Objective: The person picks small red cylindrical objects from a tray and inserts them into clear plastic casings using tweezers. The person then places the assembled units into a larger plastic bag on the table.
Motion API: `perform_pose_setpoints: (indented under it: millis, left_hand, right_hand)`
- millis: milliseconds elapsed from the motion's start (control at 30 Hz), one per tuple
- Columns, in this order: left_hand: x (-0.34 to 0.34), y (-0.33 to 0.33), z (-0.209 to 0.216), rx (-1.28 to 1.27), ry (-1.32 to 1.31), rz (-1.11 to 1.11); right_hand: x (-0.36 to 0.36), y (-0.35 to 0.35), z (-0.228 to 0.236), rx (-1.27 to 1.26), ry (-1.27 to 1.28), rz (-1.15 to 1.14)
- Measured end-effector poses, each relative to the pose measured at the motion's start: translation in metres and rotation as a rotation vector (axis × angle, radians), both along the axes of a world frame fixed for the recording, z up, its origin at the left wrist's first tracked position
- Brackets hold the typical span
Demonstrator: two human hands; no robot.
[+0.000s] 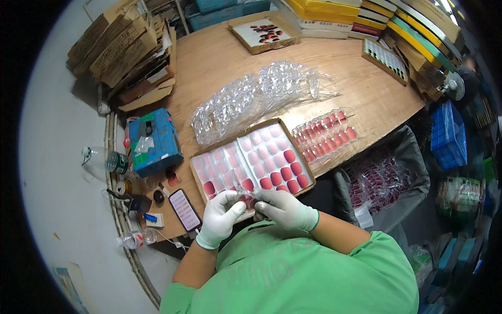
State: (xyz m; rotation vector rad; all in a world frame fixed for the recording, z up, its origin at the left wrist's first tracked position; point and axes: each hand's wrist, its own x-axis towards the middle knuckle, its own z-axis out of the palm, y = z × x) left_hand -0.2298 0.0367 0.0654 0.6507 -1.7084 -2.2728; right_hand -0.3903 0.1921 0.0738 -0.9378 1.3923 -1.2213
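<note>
My left hand (222, 217) and my right hand (285, 209), both in white gloves, meet over the near edge of a shallow cardboard tray (299, 152). Pinched between their fingertips is a clear plastic piece (244, 192) with something dark red in or beneath it; the fingers partly cover it. In the tray lie rows of rounded, red-tinted lenses (285, 173), with paler pink shapes in the other spots. Right of the tray, clear plastic blister strips (324, 137) hold similar red lenses. Behind it stretches a long pile of clear blister packs (261, 97).
A phone (185, 209) and a blue box (155, 141) lie left of the tray. A bin (384, 180) of filled packs stands right of the table. Another lens tray (264, 32), stacked boxes (324, 18) and folded cardboard (125, 49) line the back.
</note>
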Motion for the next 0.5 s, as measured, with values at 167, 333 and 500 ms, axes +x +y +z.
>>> perform_pose_setpoints:
  millis: [167, 333, 500]
  left_hand:
    - [-0.006, 0.006, 0.009, -0.476, -0.058, 0.021]
    - [-0.003, 0.012, 0.015, -0.552, 0.052, 0.058]
    - [-0.004, 0.014, 0.027, -0.578, 0.191, -0.011]
  right_hand:
    - [0.004, 0.002, 0.005, -0.020, 0.188, -0.094]
    - [0.001, 0.010, 0.001, -0.021, 0.090, -0.047]
    - [-0.002, 0.016, 0.004, -0.110, 0.244, -0.025]
